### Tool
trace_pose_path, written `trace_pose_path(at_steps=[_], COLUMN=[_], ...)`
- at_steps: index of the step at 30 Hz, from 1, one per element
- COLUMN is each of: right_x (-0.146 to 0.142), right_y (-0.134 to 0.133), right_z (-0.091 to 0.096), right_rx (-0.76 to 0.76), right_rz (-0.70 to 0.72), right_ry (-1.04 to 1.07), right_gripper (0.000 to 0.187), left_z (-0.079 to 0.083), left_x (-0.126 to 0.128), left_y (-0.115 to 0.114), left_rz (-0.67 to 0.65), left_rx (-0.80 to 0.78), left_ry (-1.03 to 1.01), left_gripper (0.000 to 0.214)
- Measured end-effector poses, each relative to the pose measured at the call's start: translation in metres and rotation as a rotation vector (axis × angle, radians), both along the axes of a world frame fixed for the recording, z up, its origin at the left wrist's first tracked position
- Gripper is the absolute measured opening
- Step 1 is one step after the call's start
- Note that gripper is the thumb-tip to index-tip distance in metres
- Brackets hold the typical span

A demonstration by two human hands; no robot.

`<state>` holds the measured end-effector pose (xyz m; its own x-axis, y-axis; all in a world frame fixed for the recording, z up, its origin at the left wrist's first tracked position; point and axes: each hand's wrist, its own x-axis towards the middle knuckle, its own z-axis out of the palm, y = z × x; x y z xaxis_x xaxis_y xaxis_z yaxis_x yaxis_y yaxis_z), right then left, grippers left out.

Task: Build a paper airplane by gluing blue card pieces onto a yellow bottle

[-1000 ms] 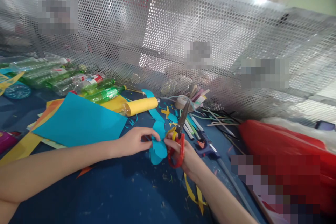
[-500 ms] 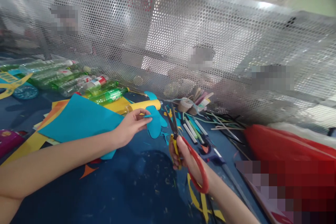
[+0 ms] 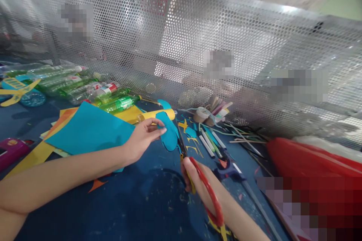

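Between the thumb and fingers of my left hand (image 3: 143, 135) is a blue paper cutout (image 3: 169, 135) with a rounded lower end. My right hand (image 3: 202, 179) is closed round the red and yellow handles of a pair of scissors (image 3: 211, 196). Their dark blades point up and lie against the right edge of the cutout. Just behind the cutout lies a yellow-wrapped bottle (image 3: 158, 114). A large blue sheet (image 3: 90, 130) rests on other coloured paper beside my left forearm.
Plastic bottles (image 3: 120, 104) lie in a row at the back left, before a perforated metal screen (image 3: 127, 26). Markers (image 3: 207, 145), paper scraps (image 3: 192, 131) and a glue gun (image 3: 230, 169) are near my right hand. A red bag (image 3: 308, 158) sits at the right; a purple box (image 3: 13, 154), left.
The scissors have moved left and slightly down, from apart to against the cutout, and their blades have come together. My left hand still holds the blue paper, a little farther right.
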<state>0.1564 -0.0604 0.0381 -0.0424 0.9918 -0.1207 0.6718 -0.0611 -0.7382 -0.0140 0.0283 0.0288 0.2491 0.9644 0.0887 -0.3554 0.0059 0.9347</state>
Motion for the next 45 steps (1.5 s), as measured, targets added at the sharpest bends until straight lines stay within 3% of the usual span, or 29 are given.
trace_pose_path(at_steps=[5, 16, 25, 33, 45], right_x=[0.004, 0.001, 0.001, 0.004, -0.002], right_y=[0.002, 0.003, 0.003, 0.003, 0.003], right_z=[-0.007, 0.001, 0.000, -0.012, -0.006], right_rx=[0.017, 0.047, 0.041, 0.053, 0.097], right_rz=[0.025, 0.066, 0.054, 0.022, -0.010], right_ry=[0.004, -0.073, -0.049, -0.002, 0.011], right_gripper=[0.048, 0.048, 0.048, 0.044, 0.047], left_z=[-0.001, 0.000, -0.002, -0.003, -0.002], left_x=[0.000, 0.000, 0.000, 0.000, 0.000], left_y=[0.001, -0.002, -0.001, -0.001, -0.002], left_rz=[0.005, 0.015, 0.017, -0.016, -0.006], left_rx=[0.021, 0.040, 0.027, 0.003, -0.055], left_ry=[0.019, 0.072, 0.059, 0.030, -0.005], left_gripper=[0.019, 0.018, 0.020, 0.021, 0.023])
